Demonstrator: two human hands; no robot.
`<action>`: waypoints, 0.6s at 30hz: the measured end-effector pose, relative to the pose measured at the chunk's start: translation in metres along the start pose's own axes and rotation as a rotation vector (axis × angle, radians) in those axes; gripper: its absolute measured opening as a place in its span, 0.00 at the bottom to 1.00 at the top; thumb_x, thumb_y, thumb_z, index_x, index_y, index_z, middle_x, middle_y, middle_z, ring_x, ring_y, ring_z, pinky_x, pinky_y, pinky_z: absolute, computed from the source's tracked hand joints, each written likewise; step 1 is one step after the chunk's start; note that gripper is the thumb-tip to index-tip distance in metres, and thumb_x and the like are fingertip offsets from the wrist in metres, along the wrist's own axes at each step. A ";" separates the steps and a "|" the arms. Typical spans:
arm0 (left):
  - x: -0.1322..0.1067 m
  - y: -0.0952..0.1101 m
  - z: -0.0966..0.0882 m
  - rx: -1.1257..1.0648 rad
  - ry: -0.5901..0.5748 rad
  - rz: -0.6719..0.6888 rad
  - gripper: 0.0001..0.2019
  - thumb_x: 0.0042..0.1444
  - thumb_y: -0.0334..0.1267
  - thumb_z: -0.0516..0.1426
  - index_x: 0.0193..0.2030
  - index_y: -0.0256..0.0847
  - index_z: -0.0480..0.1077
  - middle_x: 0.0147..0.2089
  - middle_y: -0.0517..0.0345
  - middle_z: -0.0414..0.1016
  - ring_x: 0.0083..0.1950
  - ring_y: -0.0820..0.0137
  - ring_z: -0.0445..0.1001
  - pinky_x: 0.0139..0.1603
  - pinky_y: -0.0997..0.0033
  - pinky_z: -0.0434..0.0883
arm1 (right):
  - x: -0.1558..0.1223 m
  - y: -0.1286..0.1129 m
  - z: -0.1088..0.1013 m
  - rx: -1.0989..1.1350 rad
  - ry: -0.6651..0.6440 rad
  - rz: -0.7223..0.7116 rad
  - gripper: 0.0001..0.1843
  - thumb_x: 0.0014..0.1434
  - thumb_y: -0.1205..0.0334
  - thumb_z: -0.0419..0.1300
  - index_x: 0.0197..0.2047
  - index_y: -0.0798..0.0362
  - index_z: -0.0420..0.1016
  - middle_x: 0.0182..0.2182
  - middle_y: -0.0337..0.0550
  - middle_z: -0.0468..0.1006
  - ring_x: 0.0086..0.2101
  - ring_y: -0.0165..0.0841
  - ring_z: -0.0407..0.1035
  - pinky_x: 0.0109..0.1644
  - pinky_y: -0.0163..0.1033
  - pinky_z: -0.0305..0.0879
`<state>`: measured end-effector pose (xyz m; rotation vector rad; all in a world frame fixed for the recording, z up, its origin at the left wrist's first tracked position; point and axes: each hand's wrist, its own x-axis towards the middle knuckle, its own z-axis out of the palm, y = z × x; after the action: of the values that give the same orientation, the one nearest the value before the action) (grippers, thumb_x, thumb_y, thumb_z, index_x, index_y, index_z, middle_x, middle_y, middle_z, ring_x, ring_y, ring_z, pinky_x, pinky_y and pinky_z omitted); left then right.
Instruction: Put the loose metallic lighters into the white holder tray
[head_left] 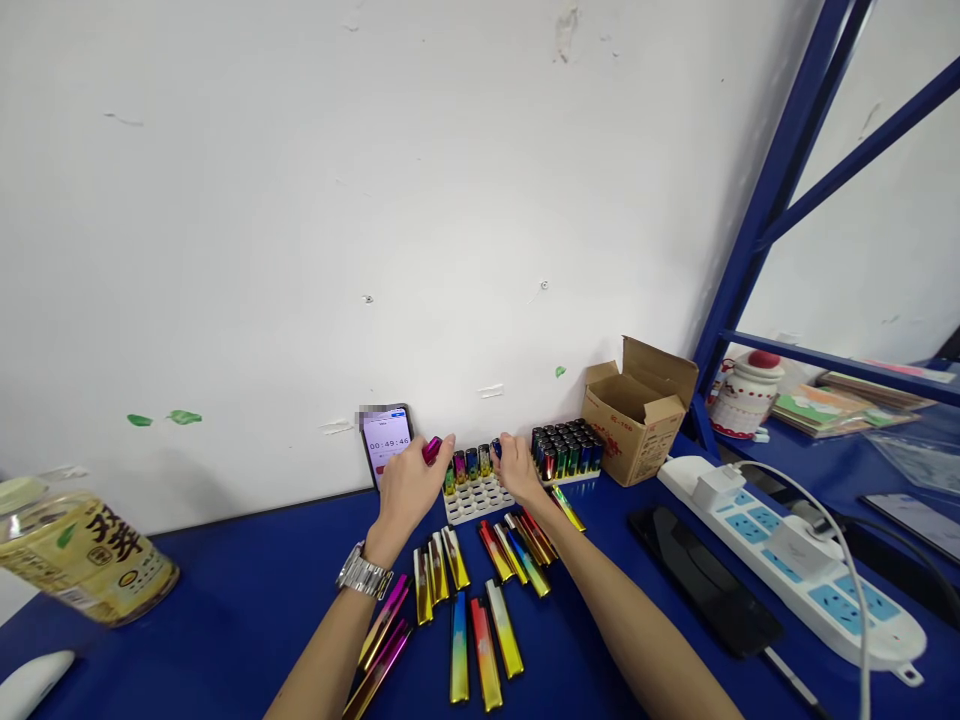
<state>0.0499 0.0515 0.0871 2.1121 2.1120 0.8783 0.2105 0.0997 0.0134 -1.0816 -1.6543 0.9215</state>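
My left hand (pixel 414 480) is closed around a shiny magenta lighter (pixel 431 450), its end sticking up beside the thumb. My right hand (pixel 517 468) pinches a dark blue lighter (pixel 496 449) at the back row of a white tray with oval holes (pixel 480 499). Several metallic lighters (pixel 472 463) stand upright along that tray's back row. Right of it, a second holder is packed with dark-topped upright lighters (pixel 566 447). Slim gold-ended lighters (pixel 459 648) in blue, red, white and magenta lie on the blue table between my forearms.
Against the wall leans a phone with a running timer (pixel 390 440). An open cardboard box (pixel 636 418) stands behind the right holder. To the right lie a black phone (pixel 705 580) and a white power strip (pixel 795 560) with cables. A yellow bottle (pixel 82 555) stands far left.
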 end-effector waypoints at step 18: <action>-0.001 -0.008 0.010 -0.294 -0.345 0.321 0.07 0.60 0.40 0.47 0.42 0.43 0.60 0.24 0.65 0.64 0.27 0.68 0.66 0.31 0.70 0.59 | -0.004 -0.029 -0.019 0.069 -0.014 -0.202 0.17 0.57 0.50 0.57 0.30 0.55 0.76 0.22 0.40 0.69 0.23 0.30 0.61 0.27 0.35 0.58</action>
<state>0.0466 0.0550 0.0751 2.2736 1.4143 0.7231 0.2226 0.0887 0.0441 -0.8456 -1.6956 0.8490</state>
